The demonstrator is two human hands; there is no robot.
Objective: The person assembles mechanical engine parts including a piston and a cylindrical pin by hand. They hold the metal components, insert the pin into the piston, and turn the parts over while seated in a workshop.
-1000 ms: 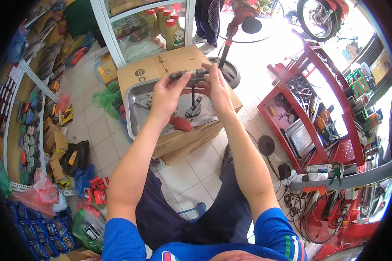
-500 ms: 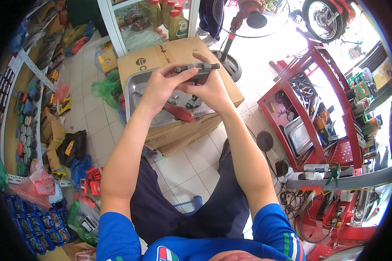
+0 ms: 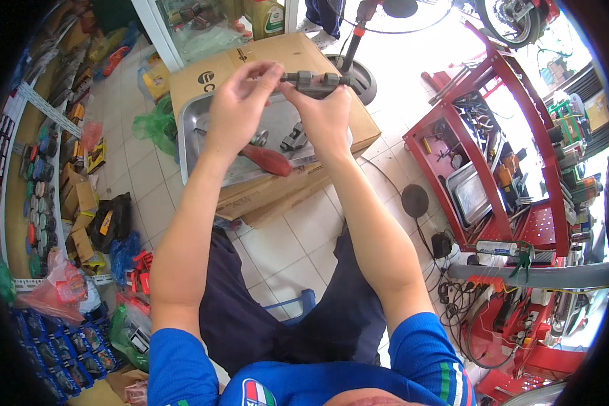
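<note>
Above a metal tray, both my hands are at a dark metal screw tool with hexagonal nut-like sections, lying roughly level. My right hand grips its body from below, thumb along the near side. The curled fingers of my left hand are pinched at the tool's thin left end; what lies inside that grip is partly hidden. Below in the tray are a screwdriver-like red handle, a small round metal part and a dark metal clamp-like piece.
The tray rests on a cardboard box. A red tool cart full of tools stands to the right, with a fan stand beyond the box. Shelves and bagged parts line the left. Cables lie at the lower right.
The tool has shifted slightly right in the picture. My left hand has moved from its body to its left end, while the right keeps hold. The view has tilted slightly.
</note>
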